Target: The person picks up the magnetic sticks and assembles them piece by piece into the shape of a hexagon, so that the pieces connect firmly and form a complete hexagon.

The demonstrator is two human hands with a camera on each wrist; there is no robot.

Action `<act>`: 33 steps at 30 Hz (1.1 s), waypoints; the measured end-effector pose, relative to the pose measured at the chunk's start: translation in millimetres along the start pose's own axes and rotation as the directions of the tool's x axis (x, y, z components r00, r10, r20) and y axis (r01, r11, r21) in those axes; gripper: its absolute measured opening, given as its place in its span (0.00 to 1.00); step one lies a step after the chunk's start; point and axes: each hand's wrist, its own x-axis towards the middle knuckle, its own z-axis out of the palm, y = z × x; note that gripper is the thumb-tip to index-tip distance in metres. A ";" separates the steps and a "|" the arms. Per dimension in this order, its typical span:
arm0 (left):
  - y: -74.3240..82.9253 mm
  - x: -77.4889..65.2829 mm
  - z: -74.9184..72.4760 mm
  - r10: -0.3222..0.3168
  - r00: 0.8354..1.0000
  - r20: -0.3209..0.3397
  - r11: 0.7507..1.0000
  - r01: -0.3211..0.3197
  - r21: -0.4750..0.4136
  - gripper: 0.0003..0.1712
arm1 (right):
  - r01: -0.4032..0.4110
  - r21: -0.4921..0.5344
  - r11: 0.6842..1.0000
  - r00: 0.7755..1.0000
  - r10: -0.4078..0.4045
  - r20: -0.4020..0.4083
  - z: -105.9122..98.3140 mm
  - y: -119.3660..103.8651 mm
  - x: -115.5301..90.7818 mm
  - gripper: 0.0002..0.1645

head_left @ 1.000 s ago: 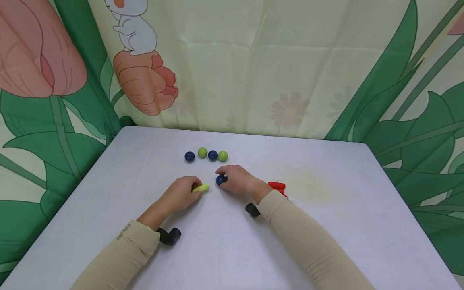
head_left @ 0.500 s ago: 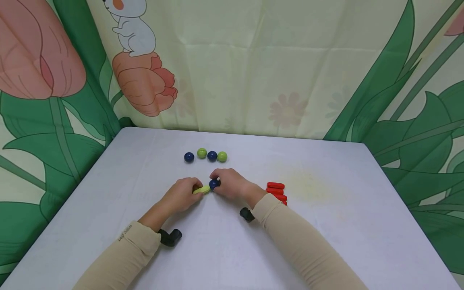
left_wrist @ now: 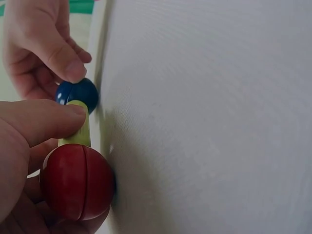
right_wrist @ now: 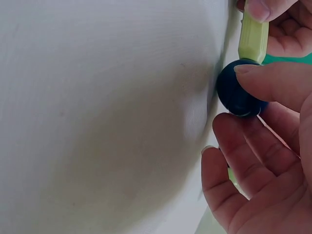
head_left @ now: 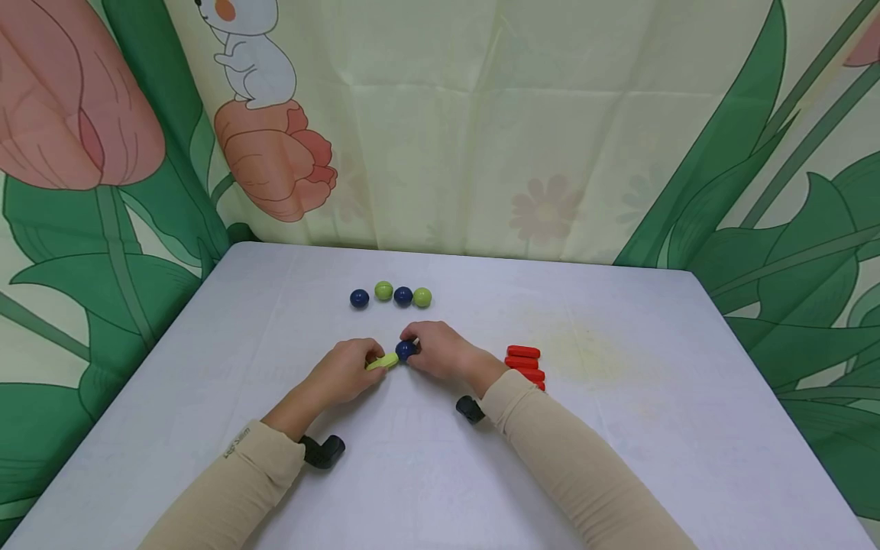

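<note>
My left hand [head_left: 346,370] grips a yellow-green stick [head_left: 386,360] between thumb and fingers. A red ball [left_wrist: 75,181] sits at the near end of that stick in the left wrist view; the hand hides it from the head camera. My right hand [head_left: 443,350] pinches a dark blue ball [head_left: 406,351] with thumb and fingertips. The ball meets the far end of the stick, and both wrist views show them end to end. Both hands are low over the white table [head_left: 412,473], near its middle.
Behind the hands lie two blue balls, one at the left end [head_left: 359,298], and two green balls, one at the right end [head_left: 422,297]. Several red sticks [head_left: 524,363] lie beside the right forearm. A printed curtain [head_left: 440,153] hangs behind the table.
My right hand has moved left and slightly nearer, bringing the blue ball from a gap against the stick's end. In the last half second both hands have stayed nearly still.
</note>
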 end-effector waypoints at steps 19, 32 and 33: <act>-0.9 -2.9 0.6 0.018 1.000 -0.004 1.000 -0.018 -0.012 0.11 | 0.001 -0.131 0.991 1.000 0.001 0.011 1.1 -13.0 -1.9 0.21; 5.0 -0.3 -2.7 -0.010 1.000 0.028 0.999 0.009 0.040 0.17 | -0.049 -0.044 0.998 0.999 0.048 -0.023 -26.0 11.2 -27.6 0.35; 5.5 0.1 -3.3 -0.009 1.000 0.030 0.999 0.008 0.045 0.17 | -0.056 -0.037 0.998 0.998 0.055 -0.033 -31.0 16.5 -32.2 0.34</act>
